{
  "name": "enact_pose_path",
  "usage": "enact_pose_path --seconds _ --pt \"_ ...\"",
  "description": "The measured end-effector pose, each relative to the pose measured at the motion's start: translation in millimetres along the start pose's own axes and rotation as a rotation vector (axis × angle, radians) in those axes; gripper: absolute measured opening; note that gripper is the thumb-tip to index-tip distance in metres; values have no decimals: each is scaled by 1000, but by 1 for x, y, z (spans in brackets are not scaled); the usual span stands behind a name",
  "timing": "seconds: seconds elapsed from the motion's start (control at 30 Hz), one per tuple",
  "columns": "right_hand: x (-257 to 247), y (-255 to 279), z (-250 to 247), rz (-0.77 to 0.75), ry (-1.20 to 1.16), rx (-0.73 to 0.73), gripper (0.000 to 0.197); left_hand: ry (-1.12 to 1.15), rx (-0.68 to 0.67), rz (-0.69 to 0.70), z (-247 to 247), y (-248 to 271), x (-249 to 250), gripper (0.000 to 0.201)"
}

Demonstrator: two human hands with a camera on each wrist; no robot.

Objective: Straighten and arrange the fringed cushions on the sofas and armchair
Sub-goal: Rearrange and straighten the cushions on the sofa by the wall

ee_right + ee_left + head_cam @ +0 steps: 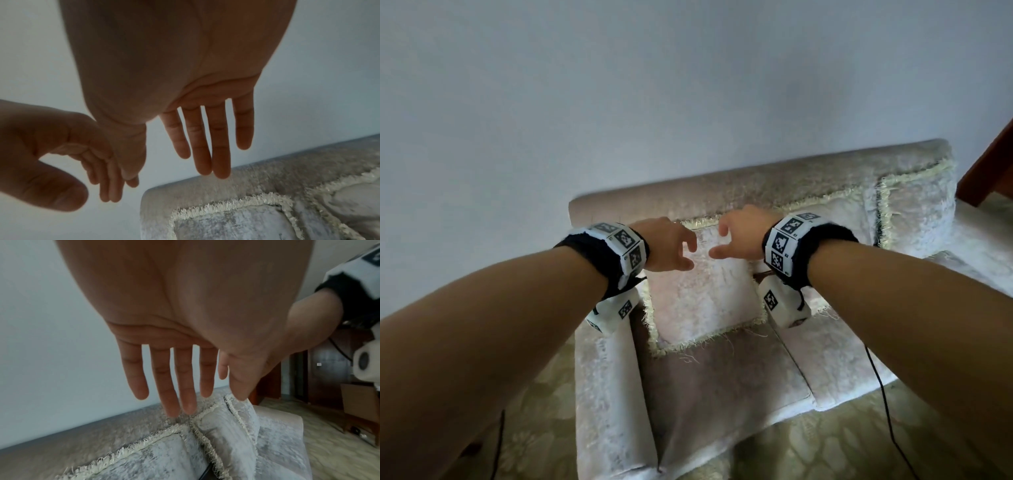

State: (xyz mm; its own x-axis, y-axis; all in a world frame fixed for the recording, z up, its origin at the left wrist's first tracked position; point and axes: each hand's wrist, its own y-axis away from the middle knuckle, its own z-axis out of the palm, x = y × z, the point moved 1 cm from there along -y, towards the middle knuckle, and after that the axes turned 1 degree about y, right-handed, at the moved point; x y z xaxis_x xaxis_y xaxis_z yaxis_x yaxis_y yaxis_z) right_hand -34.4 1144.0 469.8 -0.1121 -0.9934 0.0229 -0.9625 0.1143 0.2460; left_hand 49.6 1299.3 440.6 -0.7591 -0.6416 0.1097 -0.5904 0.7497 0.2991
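Nearest, two bare forearms reaching forward and down, each wrist wrapped in a marker-covered band.

Left hand (669, 245) hovering over the upper left corner of the near cushion (705, 294); fingers straight and spread in the left wrist view, holding nothing, no contact visible. Right hand (739, 236) hovering over the upper right part of the same cushion, fingers likewise long and loose, holding nothing. Thumbs pointing inward at each other, a small gap between them.

Below and just beyond both hands: the near cushion, leaning against the sofa back (722, 186), lower edge resting on the seat (722, 383), fringe (702, 342) running round all four sides. Roughly square, no marked long axis; slightly turned, lower left corner drooping toward the armrest (606, 377). Top fringed edge directly under the fingertips, running left to right, so both hands equally near, one per top corner.

Judged from this: a two-handed take of the top corners, then a lift and a square-up against the back.

Farther right, a second cushion (846, 212) tucked behind the right wrist, partly hidden, then a third cushion (917, 205) standing upright at the far end, its fringe touching the second. Both beyond reach without a sidestep.

Behind everything, plain pale wall (619, 85). Patterned carpet (825, 445) underfoot.
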Motion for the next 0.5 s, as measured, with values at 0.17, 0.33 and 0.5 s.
enact_pose_path --seconds 0.17,0.33,0.5 --pt "61 -101 26 -68 24 -62 59 60 -11 -112 17 -90 -22 42" --pt "120 -200 80 -150 -53 -152 63 275 -30 -359 61 -167 -46 39" --pt "169 -275 161 -91 -177 -228 70 492 6 -576 129 -222 -68 47"
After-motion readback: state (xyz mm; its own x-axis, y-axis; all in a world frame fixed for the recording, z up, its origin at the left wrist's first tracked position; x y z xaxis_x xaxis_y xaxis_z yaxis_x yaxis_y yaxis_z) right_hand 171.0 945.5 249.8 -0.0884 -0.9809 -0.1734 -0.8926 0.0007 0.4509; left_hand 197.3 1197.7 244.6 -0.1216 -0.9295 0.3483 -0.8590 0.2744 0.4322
